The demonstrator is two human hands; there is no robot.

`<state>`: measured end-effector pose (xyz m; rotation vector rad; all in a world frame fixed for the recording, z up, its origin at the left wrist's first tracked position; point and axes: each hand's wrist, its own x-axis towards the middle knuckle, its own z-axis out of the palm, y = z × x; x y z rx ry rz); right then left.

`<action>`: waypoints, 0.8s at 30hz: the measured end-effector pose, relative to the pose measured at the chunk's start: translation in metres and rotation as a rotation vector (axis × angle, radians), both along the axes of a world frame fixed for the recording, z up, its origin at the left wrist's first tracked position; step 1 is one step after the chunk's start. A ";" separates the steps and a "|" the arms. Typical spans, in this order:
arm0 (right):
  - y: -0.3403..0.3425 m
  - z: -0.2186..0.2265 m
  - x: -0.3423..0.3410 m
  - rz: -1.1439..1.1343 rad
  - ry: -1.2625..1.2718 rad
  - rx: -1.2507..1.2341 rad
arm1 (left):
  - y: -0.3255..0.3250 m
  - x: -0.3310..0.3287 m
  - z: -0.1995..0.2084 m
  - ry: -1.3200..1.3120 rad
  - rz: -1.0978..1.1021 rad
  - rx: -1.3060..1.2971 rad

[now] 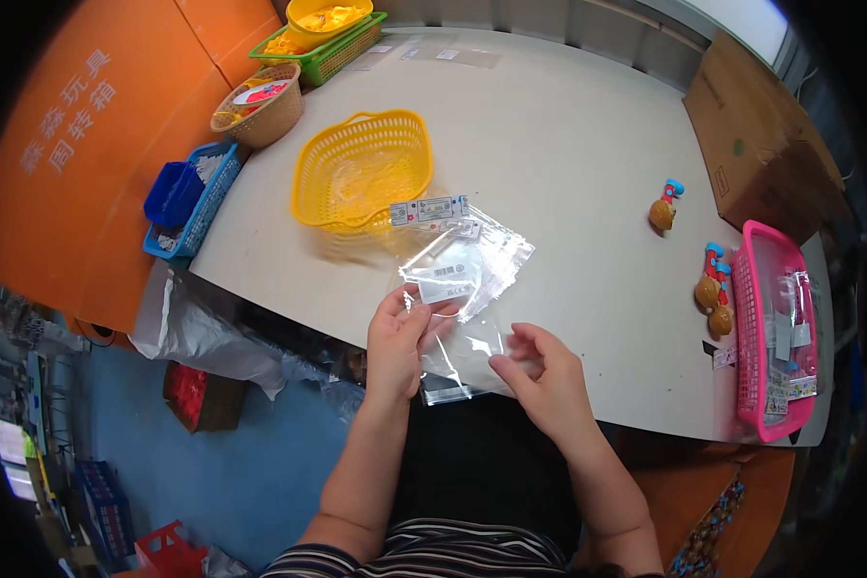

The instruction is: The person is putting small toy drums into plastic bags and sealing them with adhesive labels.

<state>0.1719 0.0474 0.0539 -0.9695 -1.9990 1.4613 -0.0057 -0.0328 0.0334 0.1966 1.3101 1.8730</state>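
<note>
My left hand (398, 335) pinches a clear plastic bag (464, 353) with a white printed label, near the table's front edge. My right hand (546, 378) is beside the bag's right edge, thumb and fingers apart and curved; no firm grip on the bag shows. Just beyond them lies a pile of shiny clear bags (503, 258), some with printed header strips. A yellow plastic basket (416, 144) stands behind the pile, with clear plastic inside it.
To the right are small brown, red and blue toys (662, 214), a pink basket (748, 371) of packaged items and a cardboard box (756, 135). Along the left edge stand a blue basket (223, 183), a tan basket (277, 118) and a green basket (356, 48).
</note>
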 end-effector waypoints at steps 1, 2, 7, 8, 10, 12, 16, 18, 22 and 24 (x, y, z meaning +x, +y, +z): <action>0.000 0.004 0.001 0.061 -0.029 -0.075 | 0.000 -0.001 -0.004 0.003 0.001 0.029; -0.001 0.003 0.000 0.066 -0.028 -0.071 | 0.001 -0.003 -0.008 0.006 0.002 0.058; 0.005 -0.018 -0.009 0.061 0.183 -0.535 | 0.016 -0.003 -0.012 0.042 -0.027 0.053; 0.007 -0.020 -0.011 0.026 0.231 -0.560 | 0.019 -0.002 -0.014 0.042 -0.027 0.054; 0.012 -0.015 -0.013 0.006 0.199 -0.560 | 0.024 -0.001 -0.019 0.005 -0.037 0.078; 0.017 -0.013 -0.014 -0.013 0.169 -0.562 | 0.035 0.000 -0.022 -0.015 -0.038 0.098; 0.030 -0.015 -0.012 -0.127 0.179 -0.500 | 0.044 0.014 -0.011 0.218 0.020 -0.047; 0.034 -0.013 -0.008 -0.172 0.146 -0.438 | 0.036 0.026 0.001 1.224 0.218 -0.219; 0.039 -0.013 -0.005 -0.171 0.122 -0.419 | 0.011 0.022 0.020 1.457 -0.273 -0.079; 0.038 -0.009 -0.008 -0.155 0.099 -0.415 | 0.007 0.024 0.018 1.326 -0.437 -0.141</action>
